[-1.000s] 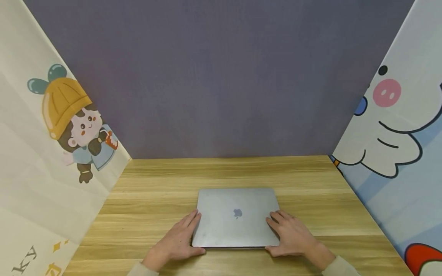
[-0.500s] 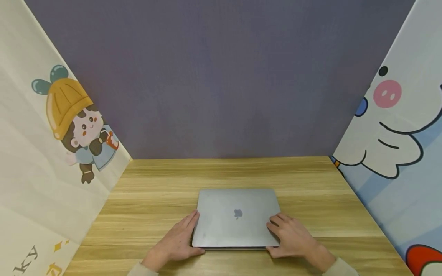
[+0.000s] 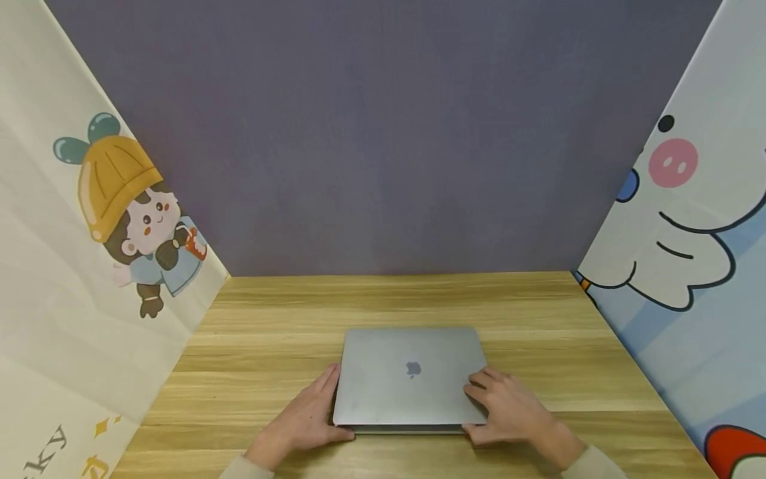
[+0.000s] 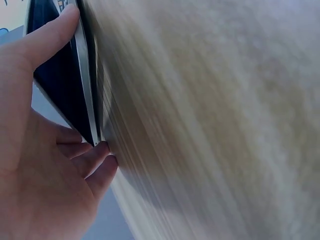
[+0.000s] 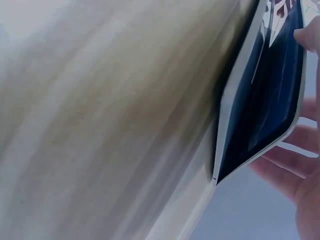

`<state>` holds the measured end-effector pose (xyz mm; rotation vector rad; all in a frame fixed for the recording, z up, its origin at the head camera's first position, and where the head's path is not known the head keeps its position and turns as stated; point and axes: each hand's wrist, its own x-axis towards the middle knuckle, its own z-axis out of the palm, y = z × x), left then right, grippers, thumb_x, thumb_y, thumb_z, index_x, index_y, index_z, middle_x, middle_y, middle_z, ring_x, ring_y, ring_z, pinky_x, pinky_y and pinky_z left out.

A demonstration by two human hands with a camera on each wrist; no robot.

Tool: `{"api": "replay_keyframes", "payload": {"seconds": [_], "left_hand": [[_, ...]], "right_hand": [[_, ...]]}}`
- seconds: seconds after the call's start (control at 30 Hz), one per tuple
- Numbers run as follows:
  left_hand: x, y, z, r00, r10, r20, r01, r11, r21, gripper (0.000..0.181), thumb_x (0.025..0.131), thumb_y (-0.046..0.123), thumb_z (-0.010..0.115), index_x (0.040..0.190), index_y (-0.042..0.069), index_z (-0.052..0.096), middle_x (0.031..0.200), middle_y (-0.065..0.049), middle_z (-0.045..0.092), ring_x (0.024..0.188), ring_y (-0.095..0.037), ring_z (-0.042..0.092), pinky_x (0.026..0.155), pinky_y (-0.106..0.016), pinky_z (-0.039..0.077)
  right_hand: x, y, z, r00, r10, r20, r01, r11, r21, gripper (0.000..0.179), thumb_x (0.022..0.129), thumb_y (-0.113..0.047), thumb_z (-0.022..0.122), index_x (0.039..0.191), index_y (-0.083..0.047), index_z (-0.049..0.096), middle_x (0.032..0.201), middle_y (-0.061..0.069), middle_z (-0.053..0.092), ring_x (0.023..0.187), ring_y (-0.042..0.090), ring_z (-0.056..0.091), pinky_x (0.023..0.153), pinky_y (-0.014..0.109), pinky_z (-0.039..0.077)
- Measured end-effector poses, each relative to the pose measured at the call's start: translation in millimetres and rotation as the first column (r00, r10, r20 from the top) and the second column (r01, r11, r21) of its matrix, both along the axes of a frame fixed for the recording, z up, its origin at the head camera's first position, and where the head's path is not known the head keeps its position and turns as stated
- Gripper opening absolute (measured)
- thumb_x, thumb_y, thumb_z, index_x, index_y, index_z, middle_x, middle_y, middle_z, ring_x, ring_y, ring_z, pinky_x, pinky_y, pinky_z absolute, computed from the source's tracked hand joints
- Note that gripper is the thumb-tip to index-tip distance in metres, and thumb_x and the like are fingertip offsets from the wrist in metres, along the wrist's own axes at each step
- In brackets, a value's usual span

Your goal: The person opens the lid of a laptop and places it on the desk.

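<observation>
A silver laptop (image 3: 383,396) with a dark apple logo lies on the table, its lid tilted slightly up from the base at the near edge. My left hand (image 3: 308,416) holds the left side, thumb at the front corner. In the left wrist view that thumb (image 4: 52,35) rests on the edge of the base, and the fingers (image 4: 102,175) touch near the hinge corner. My right hand (image 3: 514,412) pinches the right side of the lid. From the right wrist, its thumb (image 5: 310,35) sits on the rim of the dark screen (image 5: 275,105), while the other fingers lie behind the lid.
A light wood-grain table (image 3: 407,299) surrounds the laptop. Behind it rises a purple-grey panel (image 3: 383,133). Cartoon-printed panels stand on both sides, the left one cream (image 3: 48,239) and the right one white and blue (image 3: 700,352).
The lid's near edge has risen slightly off the base, opening a narrow gap, with my right hand at its side. My left hand has barely shifted, its fingers a little further left.
</observation>
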<state>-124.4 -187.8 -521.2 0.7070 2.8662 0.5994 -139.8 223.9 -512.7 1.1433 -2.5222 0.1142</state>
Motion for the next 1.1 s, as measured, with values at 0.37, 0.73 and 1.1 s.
{"api": "replay_keyframes", "payload": {"seconds": [0.37,0.73,1.1], "left_hand": [[-2.0,-3.0,0.0,0.997,-0.053,-0.058,0.053,0.999,0.010,0.119,0.077,0.067,0.077,0.159,-0.002,0.026,0.162,-0.023,0.030,0.146,-0.039,0.035,0.114,-0.058,0.035],[-3.1,-3.8,2.2,0.999,-0.050,-0.015,0.050,0.998,0.025,0.113,0.078,0.065,0.076,0.157,-0.001,0.031,0.160,-0.023,0.033,0.144,-0.041,0.037,0.112,-0.062,0.035],[-5.4,-3.9,3.1,0.999,-0.052,0.006,0.051,0.998,0.027,0.111,0.078,0.068,0.075,0.159,0.008,0.030,0.160,-0.017,0.036,0.144,-0.036,0.037,0.111,-0.061,0.037]], "right_hand": [[-6.8,2,8.9,0.997,0.082,-0.009,-0.082,0.990,-0.118,0.046,0.071,-0.052,0.085,0.091,-0.011,0.080,0.094,0.001,0.071,0.082,0.017,0.067,0.060,0.029,0.058],[-13.9,3,20.3,0.988,0.125,-0.087,-0.142,0.965,-0.221,0.041,0.071,-0.050,0.085,0.082,-0.011,0.078,0.086,-0.001,0.071,0.073,0.015,0.067,0.054,0.027,0.057],[-22.9,4,34.4,0.989,0.122,-0.088,-0.143,0.942,-0.304,0.031,0.073,-0.045,0.084,0.077,-0.016,0.075,0.079,-0.008,0.070,0.066,0.006,0.062,0.051,0.021,0.051]]}}
